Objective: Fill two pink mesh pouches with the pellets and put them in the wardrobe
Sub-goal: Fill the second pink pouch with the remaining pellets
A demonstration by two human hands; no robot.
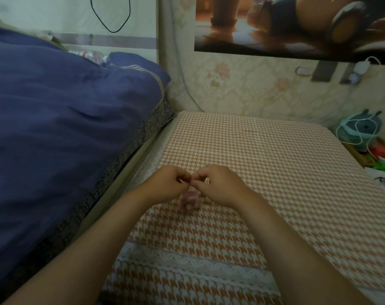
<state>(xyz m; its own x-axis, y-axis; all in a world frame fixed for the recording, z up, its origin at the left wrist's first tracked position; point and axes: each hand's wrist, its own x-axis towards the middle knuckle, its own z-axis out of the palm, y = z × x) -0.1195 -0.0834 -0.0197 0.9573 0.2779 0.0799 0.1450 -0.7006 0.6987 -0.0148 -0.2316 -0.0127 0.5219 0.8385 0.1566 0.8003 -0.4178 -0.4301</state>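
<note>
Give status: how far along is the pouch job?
Done, apparently: one pink pouch sits bulging on the checked cover, so probably filled. In hand: the left hand and right hand pinch at its top, likely drawing it closed; blur hides the strings. Left: no second pouch, pellets or wardrobe in view, so nothing looks stowed yet.

Our left hand (168, 187) and right hand (218, 187) pinch the top of the pink mesh pouch (189, 200) standing on the houndstooth cloth (264, 172)
</note>
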